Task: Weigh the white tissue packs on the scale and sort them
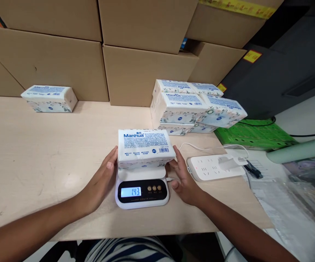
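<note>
A white Manhua tissue pack (143, 147) rests on the platform of a small digital scale (142, 203), and its print faces up. The lit display reads what looks like 1.43. Against the left end of the pack lie the fingers of my left hand (101, 182), with the thumb near its front corner. My right hand (184, 178) is at the opposite end, its index finger along the pack and its thumb lower, beside the scale. Between them the two hands hold the pack by its ends. Some fingertips are hidden behind it.
Several more tissue packs (184, 105) are stacked at the back right, and a single pack (51, 98) lies at the back left. Cardboard boxes (146, 74) wall off the rear. A white power strip (209, 167) with cables sits right of my right hand, near a green crate (244, 134).
</note>
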{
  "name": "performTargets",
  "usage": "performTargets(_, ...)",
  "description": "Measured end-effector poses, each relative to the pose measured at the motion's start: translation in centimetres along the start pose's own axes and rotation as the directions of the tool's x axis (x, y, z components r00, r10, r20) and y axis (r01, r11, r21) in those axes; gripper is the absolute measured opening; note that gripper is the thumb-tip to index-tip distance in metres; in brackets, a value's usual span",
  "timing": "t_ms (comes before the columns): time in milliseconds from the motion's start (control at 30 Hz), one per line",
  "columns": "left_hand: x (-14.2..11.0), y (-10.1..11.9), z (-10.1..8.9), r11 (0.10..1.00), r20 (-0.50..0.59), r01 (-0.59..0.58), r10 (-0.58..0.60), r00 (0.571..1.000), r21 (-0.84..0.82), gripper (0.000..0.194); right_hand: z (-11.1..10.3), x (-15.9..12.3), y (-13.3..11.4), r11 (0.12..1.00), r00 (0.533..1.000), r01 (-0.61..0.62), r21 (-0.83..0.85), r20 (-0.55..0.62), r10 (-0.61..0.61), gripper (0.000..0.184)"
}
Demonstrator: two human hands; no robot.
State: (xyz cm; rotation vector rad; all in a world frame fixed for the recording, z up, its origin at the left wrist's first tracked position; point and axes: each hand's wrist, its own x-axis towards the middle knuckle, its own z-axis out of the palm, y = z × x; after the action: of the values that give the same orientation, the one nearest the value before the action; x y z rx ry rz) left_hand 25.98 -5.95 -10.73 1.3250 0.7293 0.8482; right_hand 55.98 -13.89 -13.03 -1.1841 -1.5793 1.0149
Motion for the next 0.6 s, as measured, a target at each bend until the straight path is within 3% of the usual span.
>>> performTargets(300, -0.2, 1.1, 0.3, 1.0, 0.002, 0.014, -0.014, 1.0, 0.017, 0.07, -0.1, -0.3, 0.2, 1.0, 1.0, 0.011, 0.0, -0.017, -0.011, 0.12)
performTargets(600, -0.4, 0.5, 0.2, 1.0, 0.017, 0.002, -0.003, 1.0, 0.024, 0.065, 0.0, -0.9, 1.8, 0.997, 0.989, -0.02, 0.076, -0.146, 0.031, 0.112)
